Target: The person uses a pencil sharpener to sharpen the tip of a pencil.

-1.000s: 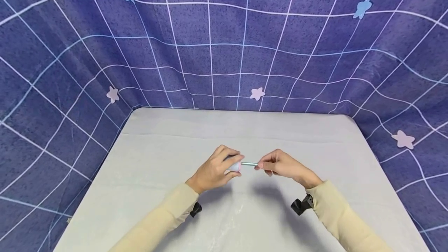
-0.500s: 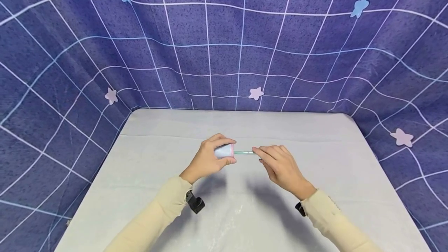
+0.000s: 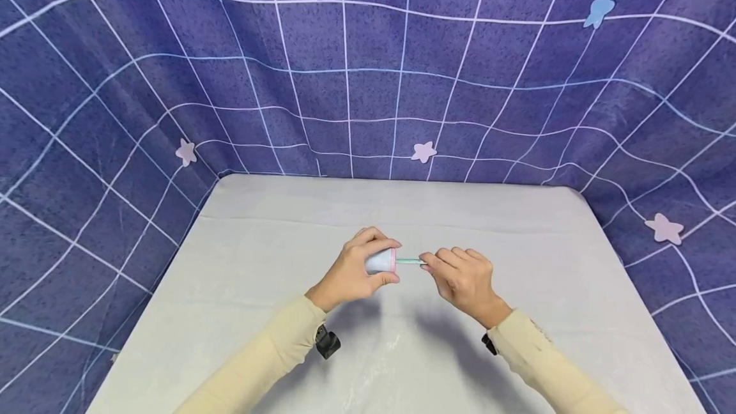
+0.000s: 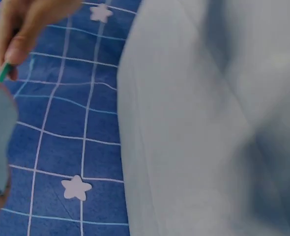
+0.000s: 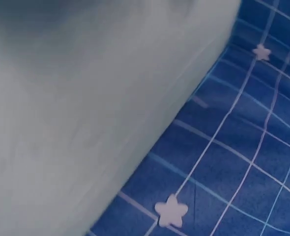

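Note:
My left hand (image 3: 354, 268) grips a light-blue, cup-shaped body (image 3: 379, 262) with a pink rim, which lies on its side in the air above the table. From its rimmed end a thin green rod (image 3: 408, 261), like a pencil, sticks out toward the right. The rod's outer end is pinched by my right hand (image 3: 462, 276), with the knuckles up. In the left wrist view the blue body (image 4: 0, 128) shows at the left edge, with the green rod (image 4: 4, 72) between it and the right hand (image 4: 27, 29). No hand shows in the right wrist view.
A white-covered table (image 3: 287, 209) lies under both hands and carries their shadows. Behind and beside it hangs a purple-blue curtain (image 3: 368, 94) with grid lines and stars. A small black camera (image 3: 328, 342) sits at the left wrist.
My right hand has turned from a thumb-front pinch to a knuckles-up grip on the rod. Both hands rose, then came slightly down and right, still holding the body and rod.

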`<action>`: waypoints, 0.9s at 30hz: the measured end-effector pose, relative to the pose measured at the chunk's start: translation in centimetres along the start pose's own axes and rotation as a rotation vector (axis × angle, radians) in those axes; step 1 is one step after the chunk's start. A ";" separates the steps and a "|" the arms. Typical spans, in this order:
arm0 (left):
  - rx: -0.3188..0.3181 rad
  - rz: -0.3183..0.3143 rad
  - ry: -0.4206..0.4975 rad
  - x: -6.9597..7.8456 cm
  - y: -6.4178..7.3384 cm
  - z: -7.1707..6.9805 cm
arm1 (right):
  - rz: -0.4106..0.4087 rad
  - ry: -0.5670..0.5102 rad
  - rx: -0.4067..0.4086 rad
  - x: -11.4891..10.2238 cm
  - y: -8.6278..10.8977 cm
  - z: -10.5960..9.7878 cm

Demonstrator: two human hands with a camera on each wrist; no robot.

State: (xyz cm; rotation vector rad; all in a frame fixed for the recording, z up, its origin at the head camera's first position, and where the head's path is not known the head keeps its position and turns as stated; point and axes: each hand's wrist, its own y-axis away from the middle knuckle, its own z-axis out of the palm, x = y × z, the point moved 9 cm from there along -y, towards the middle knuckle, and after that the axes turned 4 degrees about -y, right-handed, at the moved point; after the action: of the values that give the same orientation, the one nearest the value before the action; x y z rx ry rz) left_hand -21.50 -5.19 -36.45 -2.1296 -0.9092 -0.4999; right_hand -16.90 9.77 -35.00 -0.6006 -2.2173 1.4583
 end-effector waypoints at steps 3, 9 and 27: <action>0.052 0.185 -0.132 1.2 0.6 -0.2 | 0.234 -0.178 -0.223 1.5 0.0 1.4; 0.123 0.529 -0.434 3.1 2.2 0.4 | 0.945 -0.707 -0.785 4.1 3.5 5.7; 0.123 0.115 -0.091 -0.8 -0.2 -1.8 | 0.175 -0.091 -0.310 1.5 -0.5 1.8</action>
State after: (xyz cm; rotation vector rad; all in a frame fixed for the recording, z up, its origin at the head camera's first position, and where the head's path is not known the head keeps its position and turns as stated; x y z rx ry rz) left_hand -22.32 -6.82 -35.67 -2.0914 -0.8402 -0.2835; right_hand -19.17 9.11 -35.01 -0.8621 -2.5417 1.2496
